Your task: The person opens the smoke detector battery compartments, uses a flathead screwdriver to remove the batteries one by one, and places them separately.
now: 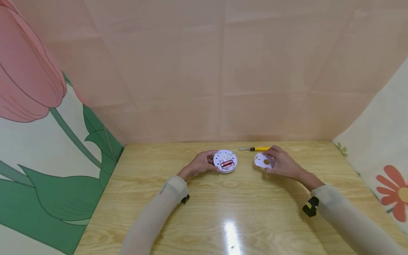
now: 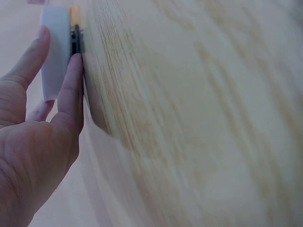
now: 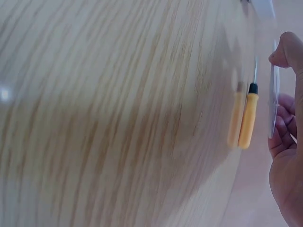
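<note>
Head view: your left hand point(image 1: 203, 163) grips the round white device point(image 1: 224, 170), red batteries point(image 1: 227, 164) seated but uncovered; your right hand point(image 1: 284, 164) pinches the cover point(image 1: 260, 159), still off. Left wrist: fingers point(image 2: 71, 90) hold the device's side. Right wrist: the yellow screwdriver point(image 3: 249, 118) lies unheld.

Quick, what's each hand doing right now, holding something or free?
Left hand: holding the round white device by its edge.
Right hand: pinching the white cover plate.
</note>
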A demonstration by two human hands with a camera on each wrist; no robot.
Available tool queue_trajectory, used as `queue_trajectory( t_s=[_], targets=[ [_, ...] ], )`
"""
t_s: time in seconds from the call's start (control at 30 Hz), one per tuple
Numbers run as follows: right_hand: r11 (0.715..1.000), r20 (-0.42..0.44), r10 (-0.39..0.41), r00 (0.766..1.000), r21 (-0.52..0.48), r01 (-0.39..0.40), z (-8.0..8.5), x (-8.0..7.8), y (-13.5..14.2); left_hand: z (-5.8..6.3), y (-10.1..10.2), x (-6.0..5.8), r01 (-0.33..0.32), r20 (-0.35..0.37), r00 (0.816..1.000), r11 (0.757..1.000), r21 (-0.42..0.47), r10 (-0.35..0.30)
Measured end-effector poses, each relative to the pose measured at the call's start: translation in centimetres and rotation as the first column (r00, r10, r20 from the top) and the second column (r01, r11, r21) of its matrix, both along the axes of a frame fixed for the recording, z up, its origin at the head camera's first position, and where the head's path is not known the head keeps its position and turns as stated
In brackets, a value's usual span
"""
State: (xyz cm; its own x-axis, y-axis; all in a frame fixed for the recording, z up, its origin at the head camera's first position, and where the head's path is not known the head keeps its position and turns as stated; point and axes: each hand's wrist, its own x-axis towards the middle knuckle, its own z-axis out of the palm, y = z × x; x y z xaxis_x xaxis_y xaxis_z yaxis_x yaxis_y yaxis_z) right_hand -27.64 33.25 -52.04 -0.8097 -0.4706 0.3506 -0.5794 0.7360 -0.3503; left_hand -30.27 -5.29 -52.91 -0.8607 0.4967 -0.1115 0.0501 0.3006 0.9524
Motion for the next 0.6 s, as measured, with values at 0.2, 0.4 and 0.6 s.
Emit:
queue_trajectory(
  t_s=[0.2,0.4,0.6],
  targets=[
    [1.000,-0.032,0.024,0.999,-0.004,-0.024,-0.1,0.0,1.5,0.0,0.1,-0.1,0.004,-0.005,1.000,1.000,-0.013,-0.004],
    [1.000,-0.027,0.020,0.999,0.007,-0.020,-0.5,-0.1,3.2,-0.1,0.1,-0.2,0.007,-0.009,1.000,1.000,-0.026,-0.007],
    [1.000,-0.038,0.000,0.999,0.027,0.001,-1.4,-0.1,5.1,-0.1,0.0,-0.3,0.005,-0.009,1.000,0.999,-0.038,-0.005]
  ],
)
